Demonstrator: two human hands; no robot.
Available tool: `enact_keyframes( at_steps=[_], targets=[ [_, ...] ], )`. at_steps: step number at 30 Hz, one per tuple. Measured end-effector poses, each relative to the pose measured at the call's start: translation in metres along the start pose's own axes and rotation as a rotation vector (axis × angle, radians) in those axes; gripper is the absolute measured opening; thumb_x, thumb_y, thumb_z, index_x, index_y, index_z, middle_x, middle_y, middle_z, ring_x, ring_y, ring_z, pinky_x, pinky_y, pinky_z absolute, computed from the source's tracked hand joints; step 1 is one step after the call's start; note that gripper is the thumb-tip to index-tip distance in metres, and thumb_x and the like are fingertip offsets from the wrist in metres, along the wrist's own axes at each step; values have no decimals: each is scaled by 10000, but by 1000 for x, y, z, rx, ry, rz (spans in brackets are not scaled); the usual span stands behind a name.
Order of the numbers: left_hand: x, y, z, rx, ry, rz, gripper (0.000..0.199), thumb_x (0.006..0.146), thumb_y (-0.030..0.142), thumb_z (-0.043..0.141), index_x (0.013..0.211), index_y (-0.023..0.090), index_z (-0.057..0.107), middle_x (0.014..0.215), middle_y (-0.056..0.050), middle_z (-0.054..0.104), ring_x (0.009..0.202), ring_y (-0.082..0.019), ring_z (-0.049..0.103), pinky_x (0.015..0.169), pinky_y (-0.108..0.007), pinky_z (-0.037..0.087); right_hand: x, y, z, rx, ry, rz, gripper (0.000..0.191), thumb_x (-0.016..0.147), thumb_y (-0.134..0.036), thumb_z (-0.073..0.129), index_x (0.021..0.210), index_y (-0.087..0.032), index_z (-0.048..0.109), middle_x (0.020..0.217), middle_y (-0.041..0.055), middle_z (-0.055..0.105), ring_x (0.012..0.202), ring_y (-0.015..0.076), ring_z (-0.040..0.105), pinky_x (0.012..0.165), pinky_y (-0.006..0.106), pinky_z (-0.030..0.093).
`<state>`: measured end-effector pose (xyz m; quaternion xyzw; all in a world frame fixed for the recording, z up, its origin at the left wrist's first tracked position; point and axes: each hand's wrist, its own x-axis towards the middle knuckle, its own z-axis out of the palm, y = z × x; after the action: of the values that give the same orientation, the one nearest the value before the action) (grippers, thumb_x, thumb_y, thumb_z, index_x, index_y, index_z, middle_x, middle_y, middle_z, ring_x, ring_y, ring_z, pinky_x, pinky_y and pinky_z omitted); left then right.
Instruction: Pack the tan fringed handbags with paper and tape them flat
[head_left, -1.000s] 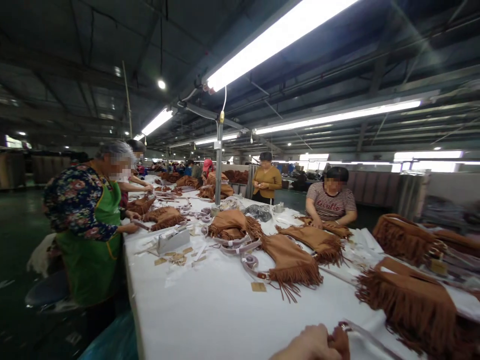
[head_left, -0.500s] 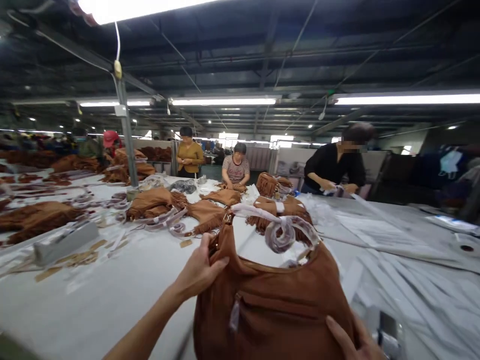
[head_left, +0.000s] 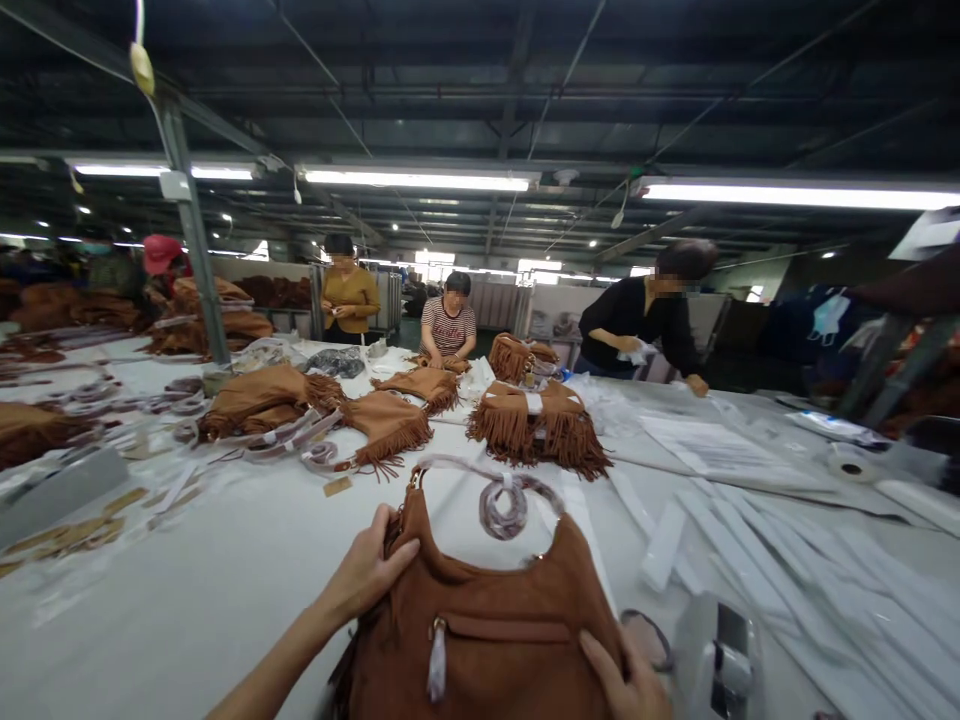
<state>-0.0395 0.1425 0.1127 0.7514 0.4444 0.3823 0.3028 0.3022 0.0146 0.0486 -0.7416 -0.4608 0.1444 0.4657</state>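
A brown suede-like handbag [head_left: 495, 620] is right in front of me, its zip pocket facing up and a wrapped zip pull hanging from it. My left hand [head_left: 371, 565] grips the bag's upper left corner, thumb on the front face and fingers behind. At the lower right edge, my right hand [head_left: 626, 675] holds the bag's side, with its fingers partly cut off by the frame. The bag's strap [head_left: 504, 505], wrapped in clear film and coiled, lies beyond the opening on the white table [head_left: 187, 590].
Fringed brown bags [head_left: 540, 425] lie in piles across the table. White strips [head_left: 757, 560] and a tape dispenser [head_left: 716, 655] are to the right. Brown tags [head_left: 82, 530] lie left. A co-worker in black [head_left: 645, 320] and one in stripes [head_left: 448, 325] work opposite.
The bag and both my hands appear lower and farther left, and the bag looks flatter. The view has shifted right, and the co-worker in black has lowered one hand to the table.
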Motion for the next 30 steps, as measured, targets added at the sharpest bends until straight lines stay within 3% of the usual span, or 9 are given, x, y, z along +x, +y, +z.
enact_keyframes(
  at_steps=[3, 6, 11, 18, 22, 25, 27, 30],
  targets=[
    [31, -71, 51, 47, -8, -86, 183, 837, 380, 437, 768, 232, 354, 676, 43, 500, 646, -145, 505, 653, -262, 405, 29, 30, 47, -159, -101, 66, 527, 679, -576, 448, 958, -155, 599, 1047, 158, 641, 1054, 318, 576, 957, 416, 440],
    [48, -112, 76, 86, -6, -124, 195, 855, 362, 356, 708, 238, 328, 597, 56, 440, 582, -139, 463, 606, -256, 377, 46, 54, 70, -298, -147, 77, 457, 716, -518, 426, 956, -166, 591, 1009, 147, 640, 1030, 299, 588, 926, 398, 441],
    [77, -139, 78, 141, -57, -115, 175, 851, 354, 392, 726, 236, 356, 615, 53, 469, 617, -143, 494, 625, -246, 376, 58, 45, 78, -374, -176, 66, 361, 785, -417, 421, 983, -158, 577, 1008, 142, 645, 1000, 273, 605, 876, 353, 449],
    [118, -160, 77, 249, -49, -225, 143, 893, 360, 411, 846, 225, 422, 739, -4, 554, 765, -188, 567, 699, -276, 383, 81, 24, 104, -484, -185, 149, 450, 849, -414, 398, 1091, -59, 532, 1057, 233, 592, 1031, 333, 575, 877, 413, 408],
    [112, -164, 75, 262, -51, -261, 169, 900, 377, 422, 864, 215, 450, 796, -35, 607, 790, -195, 589, 714, -282, 403, 88, 24, 105, -437, -206, 129, 413, 845, -414, 435, 1042, -77, 572, 1009, 190, 620, 989, 293, 593, 850, 377, 424],
    [94, -165, 63, 236, -58, -270, 211, 902, 400, 413, 906, 199, 478, 803, -44, 634, 747, -185, 603, 688, -275, 427, 90, 20, 94, -362, -215, 88, 427, 849, -466, 442, 981, -95, 608, 944, 148, 653, 929, 256, 614, 814, 336, 452],
    [74, -165, 48, 220, -55, -278, 258, 888, 424, 428, 950, 184, 496, 775, -38, 634, 697, -182, 601, 663, -277, 443, 83, 16, 81, -332, -194, 71, 474, 857, -503, 421, 993, -90, 608, 939, 147, 658, 913, 254, 615, 809, 344, 463],
    [28, -159, 25, 233, 33, -306, 351, 866, 441, 445, 1057, 151, 493, 866, -67, 623, 745, -198, 594, 729, -318, 468, 46, 11, 56, -326, -24, -24, 521, 862, -517, 419, 1130, -88, 545, 1073, 169, 619, 1009, 273, 569, 899, 401, 435]
  ],
)
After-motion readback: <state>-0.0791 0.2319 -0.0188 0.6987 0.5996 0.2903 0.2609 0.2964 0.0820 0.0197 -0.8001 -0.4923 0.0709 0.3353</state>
